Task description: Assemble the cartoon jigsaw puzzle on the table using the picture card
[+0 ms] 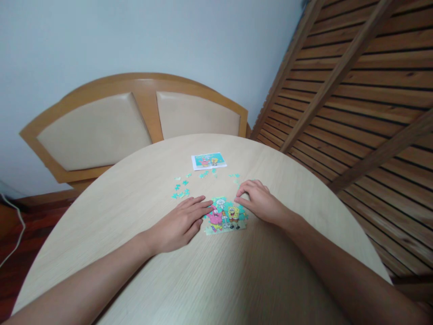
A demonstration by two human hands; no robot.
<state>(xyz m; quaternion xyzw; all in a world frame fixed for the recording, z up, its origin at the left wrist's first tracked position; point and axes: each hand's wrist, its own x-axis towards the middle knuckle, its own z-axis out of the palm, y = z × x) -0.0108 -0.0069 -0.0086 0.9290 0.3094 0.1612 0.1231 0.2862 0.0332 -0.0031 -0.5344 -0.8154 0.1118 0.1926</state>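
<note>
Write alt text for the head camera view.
A person's left hand touches the upper left of a partly assembled cartoon jigsaw on a pale table; the right hand is at its upper right. Loose pieces and a printed picture lie beyond.

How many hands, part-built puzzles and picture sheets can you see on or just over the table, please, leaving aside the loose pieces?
Left hand and right hand: 2
Part-built puzzle: 1
Picture sheet: 1
Total: 4
</note>
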